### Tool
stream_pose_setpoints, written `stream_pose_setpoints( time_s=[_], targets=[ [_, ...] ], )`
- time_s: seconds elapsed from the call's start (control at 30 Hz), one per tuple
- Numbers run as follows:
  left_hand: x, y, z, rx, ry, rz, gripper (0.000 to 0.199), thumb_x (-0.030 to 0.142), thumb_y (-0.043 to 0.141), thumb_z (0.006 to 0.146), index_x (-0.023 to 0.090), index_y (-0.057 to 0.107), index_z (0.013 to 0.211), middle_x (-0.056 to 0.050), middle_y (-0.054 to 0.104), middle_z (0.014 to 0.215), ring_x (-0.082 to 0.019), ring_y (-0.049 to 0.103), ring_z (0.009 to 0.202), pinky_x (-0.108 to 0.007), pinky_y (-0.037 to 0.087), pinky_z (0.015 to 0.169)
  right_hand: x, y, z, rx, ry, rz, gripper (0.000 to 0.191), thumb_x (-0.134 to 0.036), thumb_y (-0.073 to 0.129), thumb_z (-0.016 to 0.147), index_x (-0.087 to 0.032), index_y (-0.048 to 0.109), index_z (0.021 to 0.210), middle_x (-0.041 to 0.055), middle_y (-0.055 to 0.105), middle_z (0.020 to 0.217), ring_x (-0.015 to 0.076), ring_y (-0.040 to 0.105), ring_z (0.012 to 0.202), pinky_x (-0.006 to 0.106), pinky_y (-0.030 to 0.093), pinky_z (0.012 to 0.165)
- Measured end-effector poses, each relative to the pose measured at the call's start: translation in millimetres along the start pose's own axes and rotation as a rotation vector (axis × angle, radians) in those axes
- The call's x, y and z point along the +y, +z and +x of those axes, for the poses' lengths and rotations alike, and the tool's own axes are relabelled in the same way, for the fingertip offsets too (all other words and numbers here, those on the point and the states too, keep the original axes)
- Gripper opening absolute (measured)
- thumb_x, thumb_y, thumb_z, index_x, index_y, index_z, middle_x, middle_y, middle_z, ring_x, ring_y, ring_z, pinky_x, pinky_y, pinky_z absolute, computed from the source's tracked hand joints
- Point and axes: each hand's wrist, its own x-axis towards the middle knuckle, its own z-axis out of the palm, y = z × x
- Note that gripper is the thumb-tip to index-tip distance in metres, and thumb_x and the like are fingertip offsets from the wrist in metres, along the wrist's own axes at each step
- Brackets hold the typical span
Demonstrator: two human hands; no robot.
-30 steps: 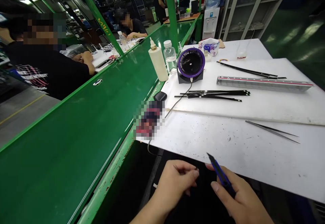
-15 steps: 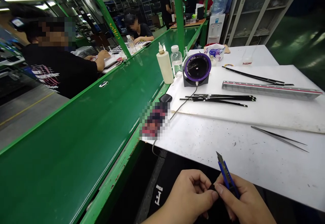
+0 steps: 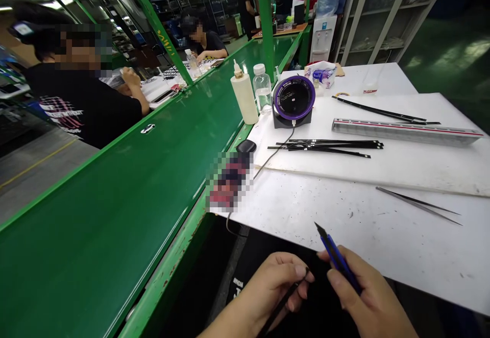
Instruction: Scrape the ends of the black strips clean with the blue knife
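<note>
At the far left a person in a black printed shirt [image 3: 72,111] sits behind the long green belt [image 3: 126,185], and part of that person is cut off by the edge. Next come a tall cream squeeze bottle [image 3: 242,98] and a small clear plastic bottle [image 3: 263,89], standing side by side at the edge of the white table [image 3: 375,236]. A blurred patch hides something near the table's corner. Low down, the left hand [image 3: 275,287] pinches a thin black strip [image 3: 285,299] between thumb and fingers; the strip slants down and its lower end is lost in the dark. Just beside it, the right hand [image 3: 365,299] is closed around a blue craft knife [image 3: 337,259] with its dark blade pointing up toward the table. The hand's lower part is cut off. Farther back stands a round purple-rimmed black gadget [image 3: 293,98], then a bunch of long black strips [image 3: 329,146], a long grey ruler [image 3: 406,131], and thin metal tweezers [image 3: 419,205] at the right.
</note>
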Motion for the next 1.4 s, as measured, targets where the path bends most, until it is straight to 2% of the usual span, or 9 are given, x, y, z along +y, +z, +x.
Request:
stream_pose_setpoints(
  time_s=[0.07, 0.13, 0.2, 0.3, 0.37, 0.57, 0.77, 1.07, 1.4],
  targets=[
    [6.5, -8.1, 0.0, 0.106, 0.091, 0.077, 0.019, 0.029, 0.073, 0.064, 0.011, 0.069, 0.067, -0.001, 0.057, 0.050, -0.004, 0.039, 0.034, -0.018, 0.022, 0.036, 5.6, -10.9, 0.9, 0.028, -0.054, -0.117, 0.042, -0.047, 0.041, 0.096, -0.026, 0.055, 0.129, 0.0067, 0.067, 0.091, 0.0232, 0.066, 0.084, 0.029, 0.055, 0.059],
    [12.6, -16.8, -0.3, 0.231, 0.181, 0.199, 0.022, 0.031, 0.076, 0.066, 0.010, 0.070, 0.069, -0.001, 0.058, 0.052, -0.004, 0.041, 0.036, -0.017, 0.024, 0.037, 9.4, -19.9, 3.0, -0.021, -0.120, -0.247, 0.044, -0.043, 0.036, 0.099, -0.030, 0.043, 0.141, 0.0073, 0.067, 0.102, 0.0223, 0.066, 0.090, 0.027, 0.056, 0.057],
    [16.4, -23.5, -0.5, 0.303, 0.218, 0.288, 0.024, 0.033, 0.077, 0.068, 0.010, 0.071, 0.071, -0.001, 0.058, 0.053, -0.004, 0.043, 0.038, -0.017, 0.026, 0.038, 10.5, -24.3, 5.6, -0.077, -0.186, -0.352, 0.043, -0.037, 0.035, 0.100, -0.032, 0.040, 0.142, 0.0065, 0.064, 0.116, 0.0203, 0.065, 0.096, 0.029, 0.058, 0.069],
    [16.9, -27.0, 0.9, 0.324, 0.175, 0.269, 0.026, 0.035, 0.076, 0.068, 0.010, 0.072, 0.073, 0.001, 0.056, 0.052, -0.003, 0.041, 0.036, -0.017, 0.023, 0.038, 8.5, -21.7, 8.7, -0.129, -0.229, -0.449, 0.042, -0.028, 0.036, 0.100, -0.031, 0.039, 0.141, 0.0051, 0.060, 0.127, 0.0197, 0.062, 0.107, 0.035, 0.055, 0.088],
    [15.5, -26.3, 3.4, 0.321, 0.150, 0.231, 0.026, 0.035, 0.076, 0.067, 0.010, 0.073, 0.072, 0.000, 0.056, 0.050, -0.003, 0.040, 0.035, -0.017, 0.022, 0.037, 6.6, -16.5, 10.4, -0.176, -0.237, -0.489, 0.046, -0.023, 0.036, 0.098, -0.031, 0.036, 0.144, 0.0043, 0.062, 0.124, 0.0206, 0.063, 0.105, 0.037, 0.055, 0.086],
    [15.4, -26.3, 13.7, 0.327, 0.138, 0.115, 0.025, 0.035, 0.077, 0.066, 0.011, 0.073, 0.070, 0.001, 0.057, 0.051, -0.002, 0.038, 0.034, -0.016, 0.022, 0.037, 1.9, -6.1, 18.1, -0.283, -0.273, -0.577, 0.055, -0.013, 0.038, 0.094, -0.031, 0.039, 0.145, -0.0012, 0.064, 0.086, 0.0167, 0.059, 0.065, 0.032, 0.047, 0.060],
    [15.5, -28.8, 18.4, 0.322, 0.153, 0.149, 0.025, 0.035, 0.078, 0.067, 0.010, 0.073, 0.070, 0.001, 0.056, 0.051, -0.001, 0.037, 0.034, -0.015, 0.021, 0.037, -0.4, -2.2, 21.9, -0.291, -0.287, -0.649, 0.056, -0.012, 0.044, 0.090, -0.031, 0.044, 0.143, -0.0023, 0.062, 0.080, 0.0153, 0.055, 0.061, 0.030, 0.040, 0.057],
    [16.7, -31.2, 19.7, 0.317, 0.171, 0.219, 0.025, 0.036, 0.077, 0.069, 0.012, 0.072, 0.069, 0.001, 0.055, 0.050, -0.001, 0.035, 0.035, -0.016, 0.021, 0.038, -4.4, 0.5, 25.3, -0.265, -0.323, -0.658, 0.055, -0.011, 0.043, 0.089, -0.029, 0.048, 0.142, -0.0012, 0.065, 0.085, 0.0151, 0.057, 0.062, 0.030, 0.039, 0.056],
    [16.4, -23.9, 18.4, 0.417, 0.198, 0.327, 0.027, 0.038, 0.076, 0.069, 0.011, 0.072, 0.067, 0.001, 0.053, 0.051, -0.002, 0.035, 0.036, -0.016, 0.019, 0.037, 7.8, 6.5, 20.3, -0.230, -0.395, -0.711, 0.056, -0.008, 0.046, 0.090, -0.024, 0.046, 0.143, 0.0001, 0.063, 0.084, 0.0159, 0.058, 0.062, 0.030, 0.042, 0.056]
  ],
)
